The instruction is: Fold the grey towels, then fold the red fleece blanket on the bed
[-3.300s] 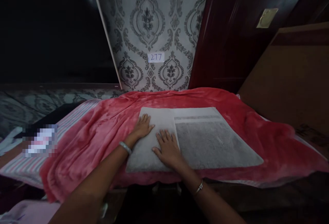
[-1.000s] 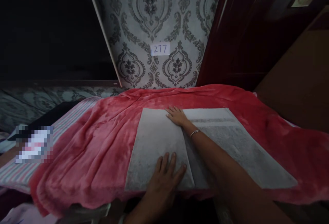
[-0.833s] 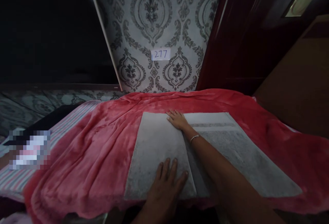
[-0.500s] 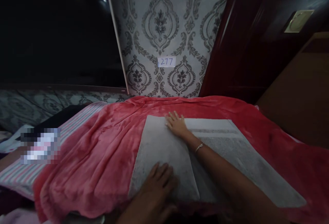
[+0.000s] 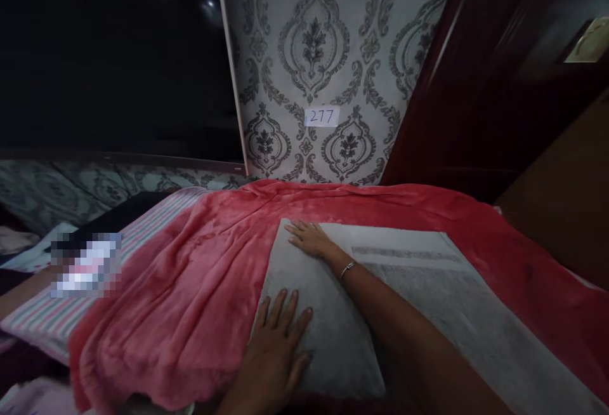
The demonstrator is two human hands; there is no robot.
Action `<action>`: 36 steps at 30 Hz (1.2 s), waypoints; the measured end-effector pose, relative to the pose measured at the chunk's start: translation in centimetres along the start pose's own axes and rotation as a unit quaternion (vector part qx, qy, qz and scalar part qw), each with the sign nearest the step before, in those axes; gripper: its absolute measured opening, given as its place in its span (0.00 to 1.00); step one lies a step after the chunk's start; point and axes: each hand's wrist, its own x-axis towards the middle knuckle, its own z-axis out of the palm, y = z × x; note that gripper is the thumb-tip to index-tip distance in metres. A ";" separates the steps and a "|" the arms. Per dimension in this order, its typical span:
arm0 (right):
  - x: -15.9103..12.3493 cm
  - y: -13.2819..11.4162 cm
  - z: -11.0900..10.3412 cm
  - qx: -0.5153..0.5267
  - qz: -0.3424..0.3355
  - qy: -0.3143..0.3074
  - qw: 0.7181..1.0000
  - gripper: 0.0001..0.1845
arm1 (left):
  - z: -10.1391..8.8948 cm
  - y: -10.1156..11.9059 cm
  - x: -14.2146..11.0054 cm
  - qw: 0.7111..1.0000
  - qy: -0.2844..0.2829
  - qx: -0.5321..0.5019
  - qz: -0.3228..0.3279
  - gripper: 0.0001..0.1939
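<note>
A grey towel [image 5: 428, 294] with a pale band across its far end lies flat on a red plush blanket [image 5: 200, 288]. Its left part is folded over to the right, leaving a paler flap [image 5: 328, 304] on top. My right hand [image 5: 308, 238], with a bracelet at the wrist, rests open on the far left corner of the flap. Nearer to me, my left hand [image 5: 280, 329] lies flat with spread fingers over the flap's left edge. Neither hand grips anything. My right forearm hides part of the flap's inner edge.
Striped cloth [image 5: 162, 228] shows beyond the blanket at the left, beside a blurred patch [image 5: 86, 266]. Behind stand a large dark screen [image 5: 114, 59], a patterned wall with a paper label [image 5: 321, 116], and a dark red glossy panel [image 5: 457, 104].
My right hand has slid left along the flap's far edge to its corner. My left hand has moved left and spread its fingers at the fold. The view has shifted slightly.
</note>
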 end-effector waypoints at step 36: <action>-38.6 15.9 -3.1 0.112 0.502 0.203 0.833 0.29 | -2.7 -1.0 7.3 0.987 -0.154 -0.043 0.003 0.31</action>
